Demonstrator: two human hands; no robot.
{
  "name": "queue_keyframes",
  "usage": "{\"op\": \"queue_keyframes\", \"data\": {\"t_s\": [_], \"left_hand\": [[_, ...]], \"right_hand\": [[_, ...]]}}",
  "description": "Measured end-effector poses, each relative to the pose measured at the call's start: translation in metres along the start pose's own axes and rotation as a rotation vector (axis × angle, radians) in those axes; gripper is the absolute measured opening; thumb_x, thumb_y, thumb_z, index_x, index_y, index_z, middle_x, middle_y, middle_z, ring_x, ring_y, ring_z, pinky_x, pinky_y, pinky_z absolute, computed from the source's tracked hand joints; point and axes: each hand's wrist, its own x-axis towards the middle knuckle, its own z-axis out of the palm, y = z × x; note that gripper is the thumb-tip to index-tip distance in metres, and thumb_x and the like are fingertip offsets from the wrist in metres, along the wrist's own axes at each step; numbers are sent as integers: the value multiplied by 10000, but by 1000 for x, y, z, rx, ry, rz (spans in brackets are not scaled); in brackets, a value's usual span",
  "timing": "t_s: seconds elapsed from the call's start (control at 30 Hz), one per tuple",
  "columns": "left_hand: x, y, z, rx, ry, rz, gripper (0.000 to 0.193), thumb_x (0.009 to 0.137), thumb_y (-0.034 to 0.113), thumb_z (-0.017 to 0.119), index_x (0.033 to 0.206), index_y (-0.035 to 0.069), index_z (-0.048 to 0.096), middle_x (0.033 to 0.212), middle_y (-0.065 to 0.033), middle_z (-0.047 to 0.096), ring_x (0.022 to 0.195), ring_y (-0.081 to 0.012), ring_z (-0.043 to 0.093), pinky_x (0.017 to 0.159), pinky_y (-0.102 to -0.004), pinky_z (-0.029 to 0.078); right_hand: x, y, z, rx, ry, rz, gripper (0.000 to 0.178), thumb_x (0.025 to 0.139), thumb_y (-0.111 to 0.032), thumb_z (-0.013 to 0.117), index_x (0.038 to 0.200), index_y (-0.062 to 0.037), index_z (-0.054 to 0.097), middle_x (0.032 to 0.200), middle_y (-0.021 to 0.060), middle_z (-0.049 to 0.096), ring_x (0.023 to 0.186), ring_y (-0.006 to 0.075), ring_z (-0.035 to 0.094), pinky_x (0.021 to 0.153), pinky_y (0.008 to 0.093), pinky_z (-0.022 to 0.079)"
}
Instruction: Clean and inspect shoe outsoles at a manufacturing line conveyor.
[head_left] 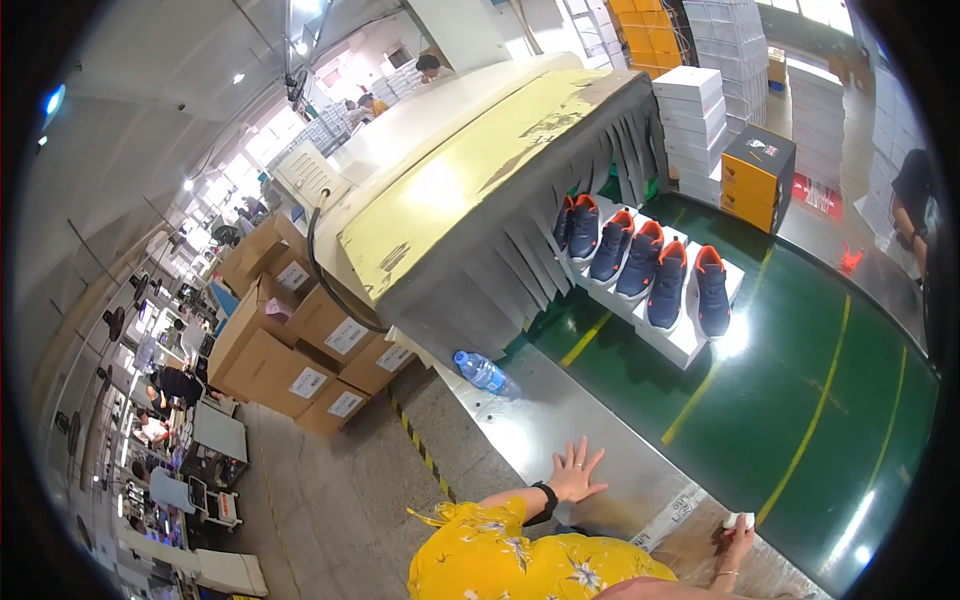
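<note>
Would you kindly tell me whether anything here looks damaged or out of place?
Yes, the yellow panel above the grey strip curtain looks damaged: its coating is missing in ragged, darker patches, unlike the smooth yellow around them.

The green conveyor belt [780,350] is bearing white boxes [682,350], and its metal ledge [625,440] is supporting a blue-capped bottle [484,374].
</note>
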Motion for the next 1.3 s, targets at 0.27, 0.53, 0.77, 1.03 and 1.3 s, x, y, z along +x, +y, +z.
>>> {"op": "queue_keyframes", "data": {"t_s": [0.27,0.53,0.77,1.03,1.3], "left_hand": [[4,5,-11,-81,-162,-69,1008,825,800,392,1550,281,-79,1569,-215,-226,1435,-505,-127,1065,-734,66],[1,3,-18,-99,-235,-58,1036,810,823,380,1543,281,-114,1561,-201,-259,1439,-476,-161,1082,-716,20],[0,9,-19,-84,-224,-62,1046,811,824,377,1546,259,-109,1559,-212,-258,1435,-474,-178,1082,-713,16],[6,3,-2,-98,-131,-61,1049,800,819,406,1561,237,-21,1579,-228,-180,1440,-491,-128,1087,-707,-2],[0,13,-10,-119,-124,-43,1114,785,805,457,1557,160,-22,1550,-295,-194,1418,-524,-163,1081,-709,-17]], "right_hand": [[-12,-14,18,9,65,41,223,923,-327,670,953,-119,596,686,-54,560,533,26,490,461,180,396],[-35,-12,23,215,138,117,208,914,-308,680,963,-126,591,709,-39,579,539,47,512,468,183,428],[-57,5,-36,248,183,106,219,911,-286,684,989,-106,587,729,-19,600,523,52,520,443,185,436],[-109,-6,-86,140,279,91,113,921,-197,648,938,-109,578,698,-24,589,498,56,513,418,194,424],[-141,6,-116,396,375,44,99,909,-147,671,940,-95,593,711,-13,594,518,72,521,463,219,429]]}}
